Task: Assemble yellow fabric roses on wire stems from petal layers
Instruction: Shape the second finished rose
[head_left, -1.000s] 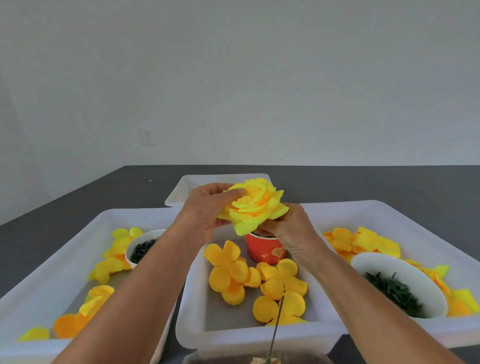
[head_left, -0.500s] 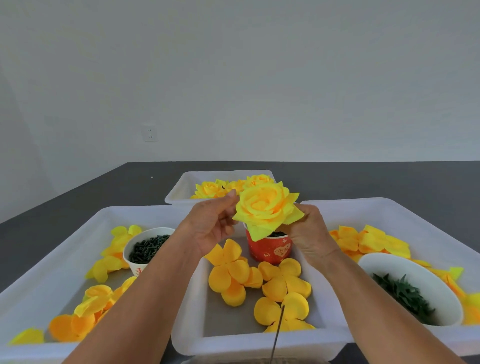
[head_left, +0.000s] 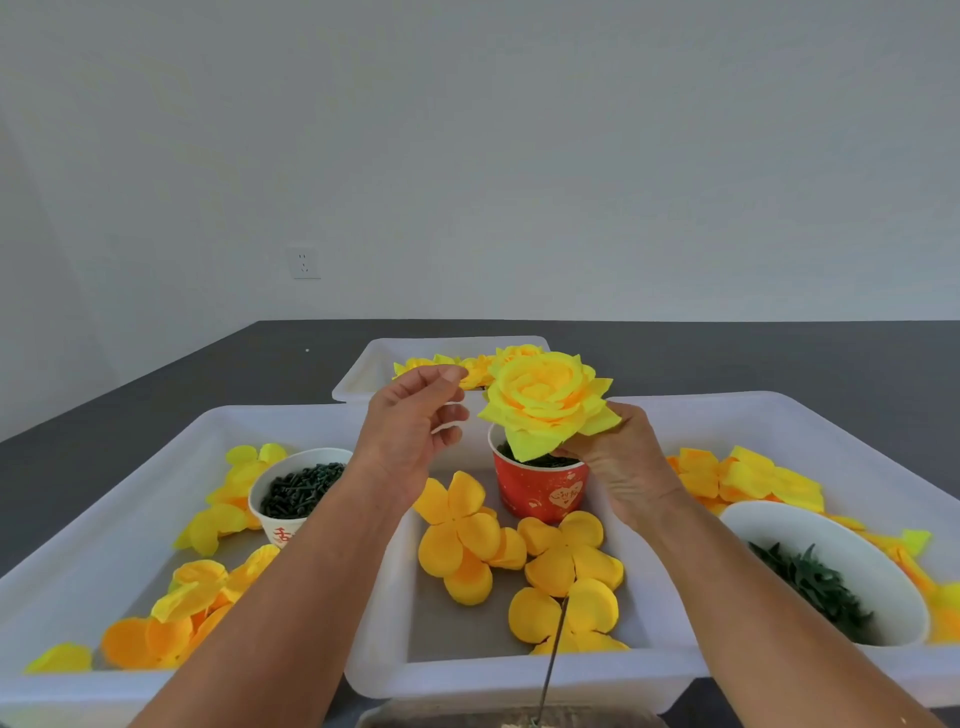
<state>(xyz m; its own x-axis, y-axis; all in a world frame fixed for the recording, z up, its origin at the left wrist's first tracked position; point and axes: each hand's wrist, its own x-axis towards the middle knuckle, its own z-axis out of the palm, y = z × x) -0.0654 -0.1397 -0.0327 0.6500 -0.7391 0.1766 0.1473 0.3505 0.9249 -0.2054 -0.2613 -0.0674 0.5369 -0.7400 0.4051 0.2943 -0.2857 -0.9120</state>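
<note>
Here your right hand (head_left: 618, 462) grips the yellow rose (head_left: 548, 397) from beneath, fingers curled under the bloom where the outer petals flare, so the flower sits upright above and slightly left of that hand. The grip point itself is hidden by the petals. Your left hand (head_left: 415, 431) hangs just beside the rose on its left, apart from it, fingers loosely curled and holding nothing, thumb and forefinger near each other at the top.

Directly under the rose stands the red paper cup (head_left: 540, 488) with dark pieces inside, in the middle white tray (head_left: 384, 670). In front of the cup, loose petal layers (head_left: 457, 535) lie flat on that tray's floor, and a thin wire stem (head_left: 553, 654) crosses the tray's near edge among them.

To your left, another white tray (head_left: 104, 478) holds scattered petals and a white cup of dark green pieces (head_left: 298, 491). To your right, a third tray (head_left: 831, 415) holds more petals and a white bowl (head_left: 779, 535) of green leaf pieces. Behind the rose, a far tray (head_left: 358, 379) on the dark bench (head_left: 208, 364) carries finished yellow roses (head_left: 467, 366).
</note>
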